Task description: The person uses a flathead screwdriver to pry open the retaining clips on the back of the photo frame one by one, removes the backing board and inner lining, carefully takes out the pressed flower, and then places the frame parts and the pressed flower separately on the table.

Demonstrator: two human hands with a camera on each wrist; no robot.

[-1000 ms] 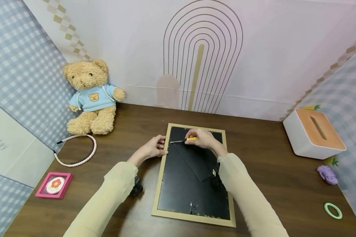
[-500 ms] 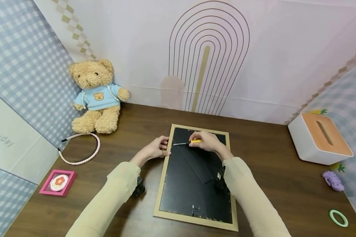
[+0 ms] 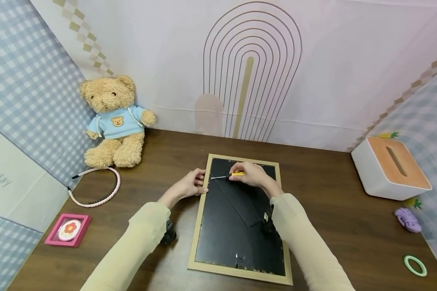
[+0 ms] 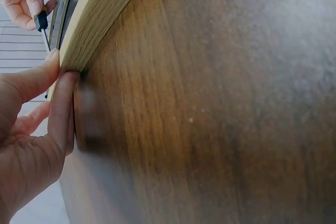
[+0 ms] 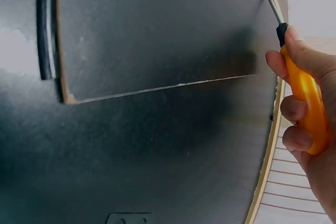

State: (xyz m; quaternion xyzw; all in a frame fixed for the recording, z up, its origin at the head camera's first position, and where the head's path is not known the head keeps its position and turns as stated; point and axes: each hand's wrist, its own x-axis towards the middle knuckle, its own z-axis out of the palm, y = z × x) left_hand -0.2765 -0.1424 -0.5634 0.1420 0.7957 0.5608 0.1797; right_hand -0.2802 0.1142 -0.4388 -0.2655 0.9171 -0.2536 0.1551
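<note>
A picture frame (image 3: 202, 226) with a pale wooden border and black back lies face down on the table. My left hand (image 3: 187, 185) holds its left border near the top; in the left wrist view the thumb (image 4: 44, 74) is on the upper edge and a finger touches the side. My right hand (image 3: 253, 174) grips the yellow handle of a screwdriver (image 5: 307, 100). Its metal shaft points left, with the tip at the inner edge of the left border, close to my left hand. A black stand flap (image 3: 236, 198) lies slantwise on the back.
A teddy bear (image 3: 114, 121) sits at the back left, with a headband (image 3: 113, 192) and a pink box (image 3: 81, 232) before it. On the right are a tissue box (image 3: 389, 173), purple yarn (image 3: 408, 220) and a green ring (image 3: 415, 266). A patterned cloth backs the table.
The head view shifts slightly. Both hands stay at nearly the same places on the frame, and the screwdriver tip remains by the left border.
</note>
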